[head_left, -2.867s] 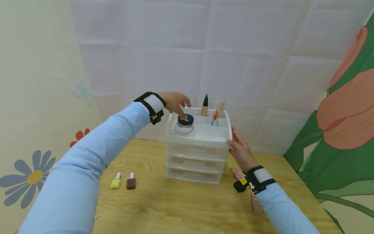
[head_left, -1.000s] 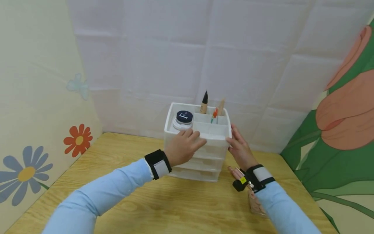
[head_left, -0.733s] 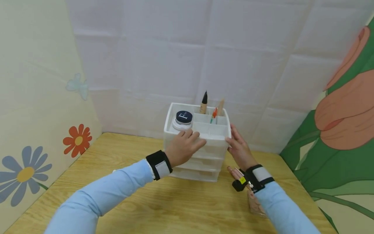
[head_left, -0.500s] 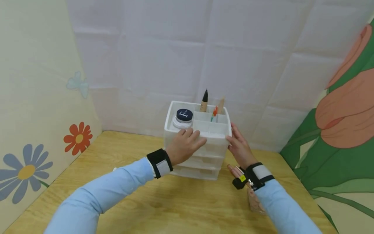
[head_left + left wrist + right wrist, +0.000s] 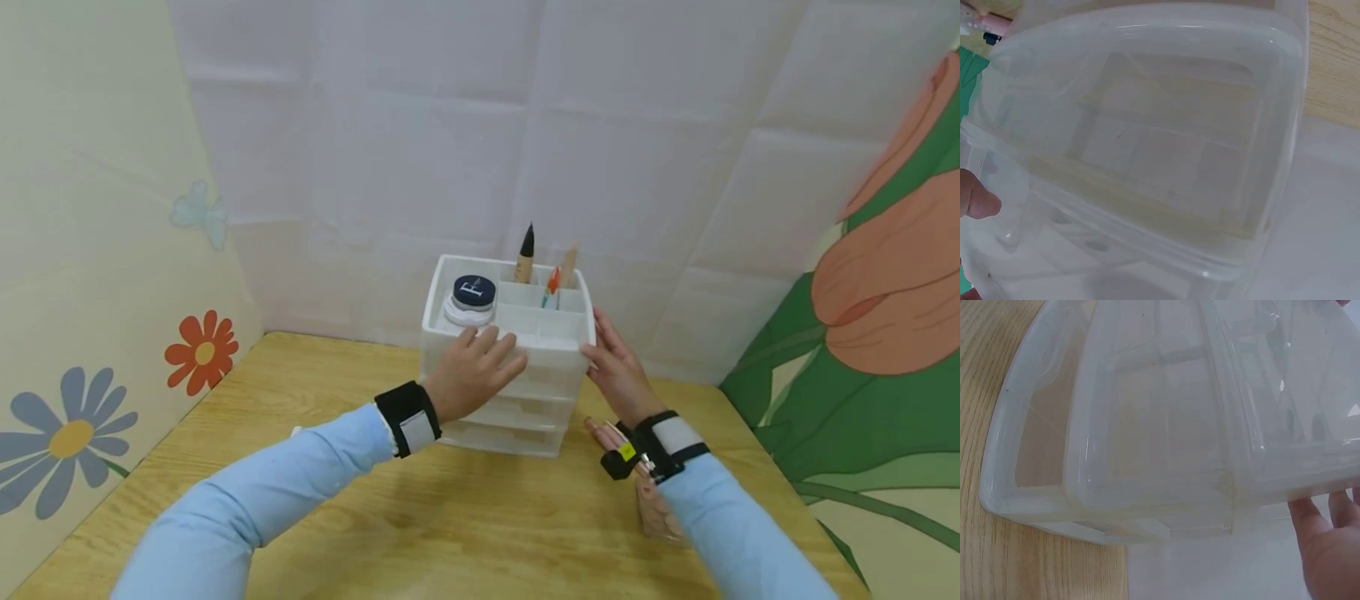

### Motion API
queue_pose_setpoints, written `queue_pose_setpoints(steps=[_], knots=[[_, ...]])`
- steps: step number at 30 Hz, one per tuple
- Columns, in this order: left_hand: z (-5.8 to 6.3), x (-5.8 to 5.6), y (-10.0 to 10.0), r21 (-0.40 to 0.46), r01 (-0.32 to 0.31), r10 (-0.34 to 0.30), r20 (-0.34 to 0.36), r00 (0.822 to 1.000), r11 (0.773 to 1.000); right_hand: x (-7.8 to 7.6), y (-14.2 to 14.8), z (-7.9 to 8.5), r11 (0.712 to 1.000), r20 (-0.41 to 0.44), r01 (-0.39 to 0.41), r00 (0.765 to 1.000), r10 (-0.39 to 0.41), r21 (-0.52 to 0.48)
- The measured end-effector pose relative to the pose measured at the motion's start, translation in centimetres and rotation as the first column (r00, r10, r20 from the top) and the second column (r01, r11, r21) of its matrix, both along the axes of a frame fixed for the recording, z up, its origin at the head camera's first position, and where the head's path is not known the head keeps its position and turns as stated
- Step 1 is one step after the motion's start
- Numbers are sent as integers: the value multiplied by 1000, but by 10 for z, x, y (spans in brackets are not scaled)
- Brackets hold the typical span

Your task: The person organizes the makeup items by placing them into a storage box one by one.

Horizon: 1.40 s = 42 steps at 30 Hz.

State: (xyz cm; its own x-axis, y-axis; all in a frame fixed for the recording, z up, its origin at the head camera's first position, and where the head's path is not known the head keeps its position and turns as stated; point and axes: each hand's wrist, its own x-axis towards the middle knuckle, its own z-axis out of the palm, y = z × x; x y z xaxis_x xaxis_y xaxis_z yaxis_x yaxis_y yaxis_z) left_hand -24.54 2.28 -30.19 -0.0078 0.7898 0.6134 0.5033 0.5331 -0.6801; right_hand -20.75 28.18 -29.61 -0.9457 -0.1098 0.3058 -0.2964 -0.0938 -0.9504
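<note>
A white translucent drawer organizer (image 5: pixel 525 410) stands on the table against the back sheet. My left hand (image 5: pixel 468 372) rests at its front, fingers curled over the top front rim; the left wrist view shows the thumb (image 5: pixel 982 200) against the upper front. With my right hand (image 5: pixel 621 377) I hold the right front corner, thumb in front and fingers along the side. In the top tray sits a jar with a dark blue lid (image 5: pixel 474 290), above a white round base. A black-tipped pen (image 5: pixel 525 257), an orange-topped stick (image 5: pixel 552 283) and a tan stick (image 5: pixel 569 265) stand in compartments.
Pink tubes (image 5: pixel 597 433) lie by my right wrist. A clear patterned container (image 5: pixel 657 510) is partly under the right forearm. A white cap (image 5: pixel 296 431) peeks out above the left sleeve. The wooden table (image 5: pixel 420 533) meets a hanging white sheet (image 5: pixel 420 167) behind.
My left hand has left the blue lid and come down to the organizer's front rim. The left sleeve now hides the two nail polish bottles, save a cap. My right hand stays put.
</note>
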Motion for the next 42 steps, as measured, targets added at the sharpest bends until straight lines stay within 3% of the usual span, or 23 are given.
queue_pose_setpoints(steps=[6, 13, 18, 31, 42], knots=[[2, 5, -4, -38, 0, -2, -45, 999, 999, 0, -1, 7, 999, 24, 18, 1000, -19, 41], [3, 15, -8, -79, -5, 1, -50, 999, 997, 0, -2, 8, 999, 37, 15, 999, -16, 29], [0, 22, -10, -92, 27, -34, -75, 997, 995, -1, 1, 7, 1000, 37, 2, 999, -2, 5], [-5, 45, -15, -73, 140, -144, -44, 989, 987, -1, 4, 8, 997, 54, 1, 999, -5, 78], [-7, 68, -23, -87, 159, -160, -3, 987, 983, -2, 5, 8, 997, 80, 3, 997, -10, 83]])
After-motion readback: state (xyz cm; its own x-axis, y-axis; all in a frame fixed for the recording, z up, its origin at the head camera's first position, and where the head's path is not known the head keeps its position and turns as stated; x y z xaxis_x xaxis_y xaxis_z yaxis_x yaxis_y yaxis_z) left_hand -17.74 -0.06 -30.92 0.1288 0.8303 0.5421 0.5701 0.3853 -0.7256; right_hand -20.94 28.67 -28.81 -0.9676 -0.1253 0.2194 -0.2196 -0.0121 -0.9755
